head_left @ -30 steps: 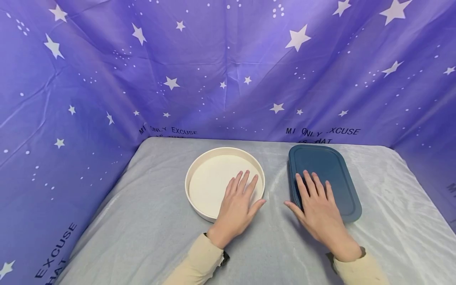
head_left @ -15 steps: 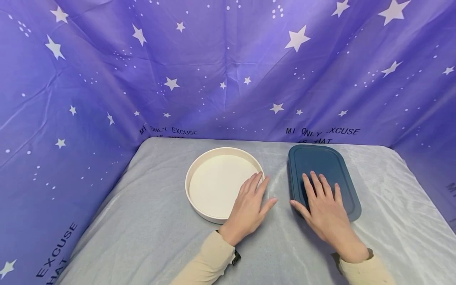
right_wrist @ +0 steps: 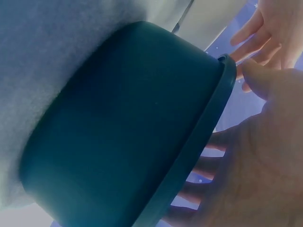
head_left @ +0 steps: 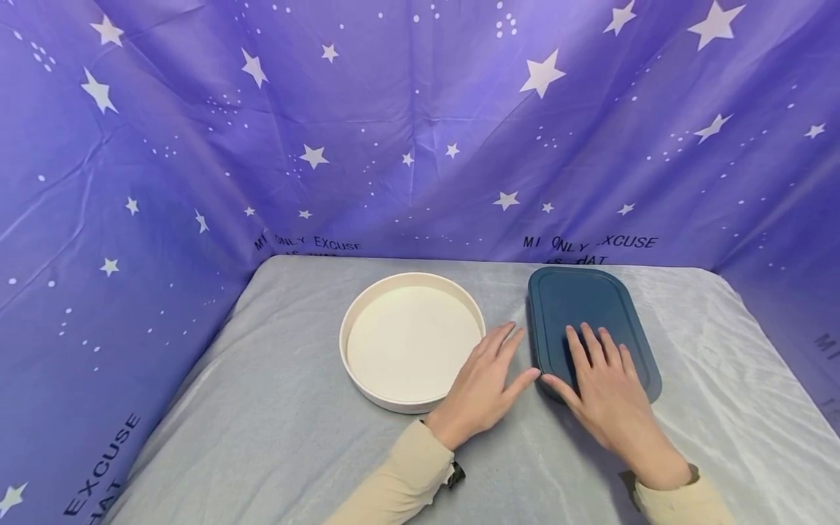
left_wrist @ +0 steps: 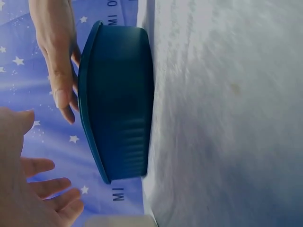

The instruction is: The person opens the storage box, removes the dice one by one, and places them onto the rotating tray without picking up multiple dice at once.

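A dark teal box (head_left: 580, 295) with a lid stands on the cloth at the right, its ribbed side (left_wrist: 118, 123) showing in the left wrist view. My right hand (head_left: 610, 401) is spread over the near part of the lid, fingers straight, thumb by its left edge. In the right wrist view, those fingers (right_wrist: 208, 165) pass along the far side of the lid's rim. My left hand (head_left: 482, 390) hovers between the box and a round cream pan (head_left: 407, 343), overlapping the pan's right rim. Its fingers are extended and empty, with the thumb tip close to the right thumb.
A grey-blue cloth (head_left: 262, 408) covers the table. Purple curtains (head_left: 367, 95) with white stars hang behind it and along both sides. Inside the pan, only its flat cream bottom shows.
My left hand has moved right, from over the pan toward the box. My right hand has shifted slightly right and nearer. The box and pan stay in place.
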The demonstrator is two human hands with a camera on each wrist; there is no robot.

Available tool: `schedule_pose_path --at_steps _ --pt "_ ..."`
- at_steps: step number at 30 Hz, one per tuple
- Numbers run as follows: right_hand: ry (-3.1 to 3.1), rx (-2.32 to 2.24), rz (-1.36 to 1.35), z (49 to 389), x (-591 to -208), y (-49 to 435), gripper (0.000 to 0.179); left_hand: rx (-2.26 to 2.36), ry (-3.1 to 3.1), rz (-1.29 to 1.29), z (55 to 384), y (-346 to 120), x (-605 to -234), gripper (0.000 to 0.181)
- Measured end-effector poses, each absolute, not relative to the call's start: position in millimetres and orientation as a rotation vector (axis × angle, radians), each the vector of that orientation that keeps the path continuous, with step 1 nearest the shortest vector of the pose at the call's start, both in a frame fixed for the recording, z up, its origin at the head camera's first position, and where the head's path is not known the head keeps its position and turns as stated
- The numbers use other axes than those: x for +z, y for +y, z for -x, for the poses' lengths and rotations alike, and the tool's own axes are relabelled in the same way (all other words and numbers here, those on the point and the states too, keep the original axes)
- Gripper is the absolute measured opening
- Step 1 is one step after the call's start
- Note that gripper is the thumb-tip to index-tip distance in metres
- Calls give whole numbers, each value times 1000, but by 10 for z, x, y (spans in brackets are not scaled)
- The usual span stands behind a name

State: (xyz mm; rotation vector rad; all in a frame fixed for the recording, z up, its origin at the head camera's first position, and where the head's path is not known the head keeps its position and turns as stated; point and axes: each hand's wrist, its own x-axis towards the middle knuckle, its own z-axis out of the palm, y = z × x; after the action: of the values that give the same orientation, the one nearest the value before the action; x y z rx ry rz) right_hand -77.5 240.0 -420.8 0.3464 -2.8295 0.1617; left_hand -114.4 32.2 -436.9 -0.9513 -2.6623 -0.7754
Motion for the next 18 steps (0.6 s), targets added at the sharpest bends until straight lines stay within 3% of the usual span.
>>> schedule_pose_path --at_steps 18 --pt "-2959 146 -371 693 -4242 2471 89 -1159 -2817 784 1145 698 -4436 65"
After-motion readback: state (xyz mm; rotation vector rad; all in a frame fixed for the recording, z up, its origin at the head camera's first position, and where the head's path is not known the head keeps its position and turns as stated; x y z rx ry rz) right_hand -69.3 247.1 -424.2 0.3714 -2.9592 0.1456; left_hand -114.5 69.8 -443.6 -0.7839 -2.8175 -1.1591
